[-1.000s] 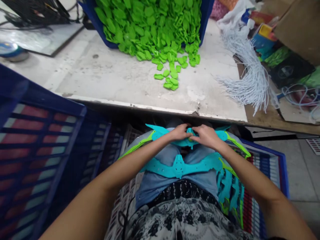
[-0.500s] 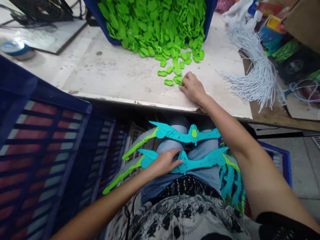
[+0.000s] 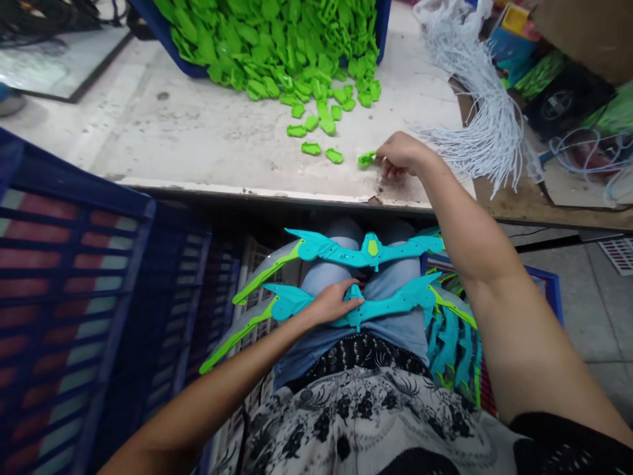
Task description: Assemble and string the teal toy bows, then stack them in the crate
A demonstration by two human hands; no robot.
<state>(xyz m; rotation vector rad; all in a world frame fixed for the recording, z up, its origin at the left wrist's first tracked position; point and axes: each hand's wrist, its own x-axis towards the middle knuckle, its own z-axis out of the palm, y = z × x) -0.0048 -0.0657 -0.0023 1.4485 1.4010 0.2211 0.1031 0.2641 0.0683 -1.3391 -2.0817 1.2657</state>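
Two turquoise toy bows with lime-green and grey limbs lie across my lap. My left hand (image 3: 337, 302) is closed round the middle of the nearer bow (image 3: 395, 305), thumb on its top side. Just beyond it rests the farther bow (image 3: 341, 254), which has a lime-green inset at its centre. On the worktable, my right hand (image 3: 403, 155) pinches a small green plastic piece (image 3: 366, 159) between thumb and fingers, low over the surface. To its left lie a few loose green pieces (image 3: 334, 156), spilling from a heap (image 3: 277, 46) of the same kind.
A blue bin (image 3: 383, 33) holds the heap on the white worktable (image 3: 217, 138). White cords (image 3: 494, 132) hang over its right side. Blue crates (image 3: 74, 264) stand at my left. More turquoise bows (image 3: 448, 343) sit in a crate at my right.
My right hand has drawn the green piece rightward, away from the other loose pieces. My left hand keeps its hold on the nearer bow. The camera view has shifted slightly.
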